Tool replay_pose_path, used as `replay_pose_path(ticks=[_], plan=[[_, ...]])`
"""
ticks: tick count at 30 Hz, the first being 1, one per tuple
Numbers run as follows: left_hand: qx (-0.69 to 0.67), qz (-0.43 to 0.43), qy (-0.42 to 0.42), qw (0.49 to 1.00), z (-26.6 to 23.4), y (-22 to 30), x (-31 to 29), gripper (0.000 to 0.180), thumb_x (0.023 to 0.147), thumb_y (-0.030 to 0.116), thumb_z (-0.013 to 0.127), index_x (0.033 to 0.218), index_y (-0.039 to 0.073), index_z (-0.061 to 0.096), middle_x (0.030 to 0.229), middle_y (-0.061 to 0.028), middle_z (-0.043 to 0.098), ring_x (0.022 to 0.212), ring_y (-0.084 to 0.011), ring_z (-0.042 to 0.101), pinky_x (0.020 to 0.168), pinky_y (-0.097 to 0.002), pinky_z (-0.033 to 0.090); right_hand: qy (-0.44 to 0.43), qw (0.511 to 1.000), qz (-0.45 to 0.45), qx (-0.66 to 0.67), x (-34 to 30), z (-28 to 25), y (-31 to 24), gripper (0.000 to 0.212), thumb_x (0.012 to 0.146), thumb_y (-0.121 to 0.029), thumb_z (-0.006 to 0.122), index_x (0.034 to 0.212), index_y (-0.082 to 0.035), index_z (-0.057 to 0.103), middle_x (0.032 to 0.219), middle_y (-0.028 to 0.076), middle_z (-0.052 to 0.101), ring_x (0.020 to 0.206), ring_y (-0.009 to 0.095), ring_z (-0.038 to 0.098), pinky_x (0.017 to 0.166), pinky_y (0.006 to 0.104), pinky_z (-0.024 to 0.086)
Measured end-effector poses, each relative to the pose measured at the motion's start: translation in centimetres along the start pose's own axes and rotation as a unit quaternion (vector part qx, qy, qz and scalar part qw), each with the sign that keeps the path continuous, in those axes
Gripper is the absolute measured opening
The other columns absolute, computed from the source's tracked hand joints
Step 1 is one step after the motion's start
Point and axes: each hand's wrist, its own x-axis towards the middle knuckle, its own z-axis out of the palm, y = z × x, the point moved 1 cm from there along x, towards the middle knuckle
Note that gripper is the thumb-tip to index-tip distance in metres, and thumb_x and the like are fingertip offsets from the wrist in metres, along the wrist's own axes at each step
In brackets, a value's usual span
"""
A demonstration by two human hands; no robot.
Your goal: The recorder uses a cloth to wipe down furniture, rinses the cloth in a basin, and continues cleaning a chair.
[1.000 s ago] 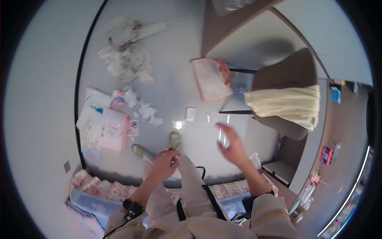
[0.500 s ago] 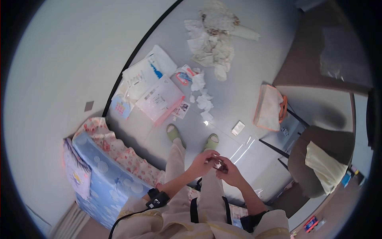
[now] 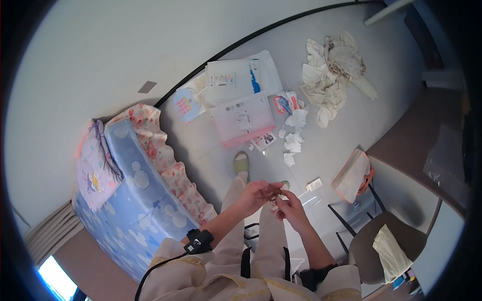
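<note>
My left hand [image 3: 255,197] and my right hand [image 3: 293,210] meet in front of my legs, above the floor. Between their fingertips is a small brown thing [image 3: 271,191] with thin, loop-like parts; its kind is too small to tell. The fingers of my left hand close round its far side. Thumb and fingers of my right hand pinch at its near right end. Below them are my light trousers and a green slipper [image 3: 241,161].
A bed [image 3: 125,220] with blue cover and flowered frill stands at left, a lilac pillow [image 3: 95,175] on it. White and pink packages [image 3: 243,118], crumpled tissues [image 3: 293,143] and a heap of cream cloth [image 3: 326,80] lie ahead. At right are an orange-trimmed bag [image 3: 350,175] and a brown chair [image 3: 369,246].
My view has turned left, so the floor items sit further right and more of the bed shows. Both hands stay together; more of the brown thing now shows between the fingers.
</note>
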Motion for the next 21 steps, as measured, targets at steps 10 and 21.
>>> replay_pose_path(ticks=[10, 21], plan=[[-0.210, 0.109, -0.035, 0.971, -4.9, 7.4, -3.8, 0.042, 0.094, 0.038, 0.041, 0.128, 0.015, 0.049, 0.138, -0.0079, 0.041, 0.126, -0.0215, 0.038, 0.102, -0.0405, 0.031, -0.084, 0.995, -0.034, -0.048, 4.8, 9.7, -4.2, 0.034, 0.094, -0.024, 0.051, 0.115, 0.003, 0.051, 0.095, 0.011, 0.063, 0.079, 0.018, 0.065, 0.070, 0.0274, 0.055], [-0.262, 0.143, -0.044, 0.953, -4.2, 10.4, -6.0, 0.048, 0.096, 0.041, 0.032, 0.135, 0.014, 0.037, 0.142, -0.0106, 0.035, 0.129, -0.0248, 0.035, 0.106, -0.0402, 0.028, -0.143, 0.987, -0.004, -0.077, 5.9, 12.1, -6.1, 0.036, 0.096, -0.033, 0.045, 0.104, 0.001, 0.055, 0.088, 0.012, 0.064, 0.081, 0.019, 0.065, 0.072, 0.0285, 0.053]])
